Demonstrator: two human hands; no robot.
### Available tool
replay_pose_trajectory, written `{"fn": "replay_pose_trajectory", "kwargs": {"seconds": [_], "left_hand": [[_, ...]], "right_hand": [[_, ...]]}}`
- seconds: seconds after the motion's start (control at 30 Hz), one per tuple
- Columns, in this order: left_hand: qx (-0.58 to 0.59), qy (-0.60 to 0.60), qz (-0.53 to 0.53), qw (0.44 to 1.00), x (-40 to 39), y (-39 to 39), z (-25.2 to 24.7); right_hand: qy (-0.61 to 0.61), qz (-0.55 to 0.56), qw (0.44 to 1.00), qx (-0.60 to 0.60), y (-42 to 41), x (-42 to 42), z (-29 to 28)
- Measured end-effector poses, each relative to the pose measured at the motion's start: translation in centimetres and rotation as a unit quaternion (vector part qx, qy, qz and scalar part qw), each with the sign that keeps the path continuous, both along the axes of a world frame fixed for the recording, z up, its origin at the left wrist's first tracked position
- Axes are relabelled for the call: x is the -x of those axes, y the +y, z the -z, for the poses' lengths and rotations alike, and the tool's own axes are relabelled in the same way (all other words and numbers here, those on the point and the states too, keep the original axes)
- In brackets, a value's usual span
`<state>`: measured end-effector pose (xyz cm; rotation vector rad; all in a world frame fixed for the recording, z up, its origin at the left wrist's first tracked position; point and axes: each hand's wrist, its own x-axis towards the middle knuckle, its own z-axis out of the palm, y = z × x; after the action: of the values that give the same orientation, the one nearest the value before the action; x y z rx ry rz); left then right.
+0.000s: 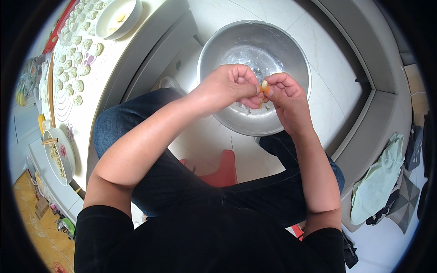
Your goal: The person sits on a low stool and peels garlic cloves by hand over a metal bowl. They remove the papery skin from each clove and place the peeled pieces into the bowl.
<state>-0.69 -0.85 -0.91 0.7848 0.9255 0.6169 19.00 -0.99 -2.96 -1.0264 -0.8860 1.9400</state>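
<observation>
Over a large stainless steel basin, my two hands meet at a small pale clove, apparently garlic. My right hand pinches it between thumb and forefinger, its tip pointing up. From the other side, the thumb and fingertips of my left hand press together against the clove. Orange colour shows on the fingertips. Thin bits of skin lie in the basin beneath, partly hidden by my hands. A white bowl on the table at the left holds several pale yellow pieces that look like peeled cloves.
Rows of pleated dumplings cover part of the white table. Nearer on it stands a flowered bowl of chopped filling with chopsticks. A grey sofa bearing a pale green cloth borders the right. A red stool shows between my legs.
</observation>
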Motion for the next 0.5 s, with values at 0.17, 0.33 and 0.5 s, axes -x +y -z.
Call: {"fn": "replay_pose_trajectory", "kwargs": {"seconds": [0.17, 0.33, 0.5], "left_hand": [[0.044, -0.020, -0.050, 0.998, -0.09, 0.04, 0.21], [0.040, 0.006, -0.031, 0.999, -0.12, 0.08, 0.22], [0.025, 0.028, -0.018, 0.999, -0.19, 0.02, -0.08]], "right_hand": [[0.010, -0.016, 1.000, -0.009, -0.21, 0.01, -0.17], [-0.007, -0.010, 1.000, -0.027, -0.03, 0.01, -0.19], [-0.029, -0.017, 0.999, -0.038, -0.16, 0.21, -0.22]]}}
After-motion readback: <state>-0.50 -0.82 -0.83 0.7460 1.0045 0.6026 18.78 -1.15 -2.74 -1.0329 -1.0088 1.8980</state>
